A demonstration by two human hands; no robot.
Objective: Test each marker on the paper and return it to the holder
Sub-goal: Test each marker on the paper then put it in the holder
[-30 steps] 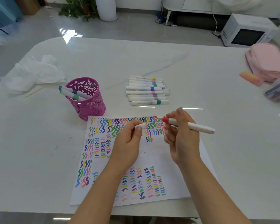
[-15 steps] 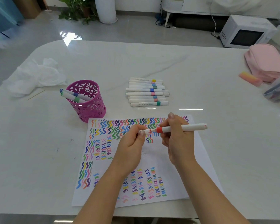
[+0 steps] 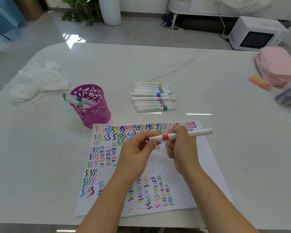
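Note:
A white marker with a red band [image 3: 180,135] lies level above the paper [image 3: 178,167], held by both hands. My right hand [image 3: 181,148] grips its barrel to the right of the band. My left hand [image 3: 138,152] pinches its capped left end between thumb and fingers. The paper is covered with rows of coloured squiggles. A magenta cut-out holder [image 3: 92,106] stands at the paper's upper left corner with two markers [image 3: 77,100] leaning in it. A pile of several white markers [image 3: 154,97] lies on the table beyond the paper.
A crumpled white tissue [image 3: 39,79] and a thin stick lie left of the holder. At the far right are a pink pouch [image 3: 275,66], an orange-pink eraser [image 3: 259,82] and a clear container [image 3: 289,95]. The table's near edge runs just below the paper.
The marker has swung from a downward tilt to level, and the cap in my left hand has met its tip end. Both hands stay above the paper's upper middle.

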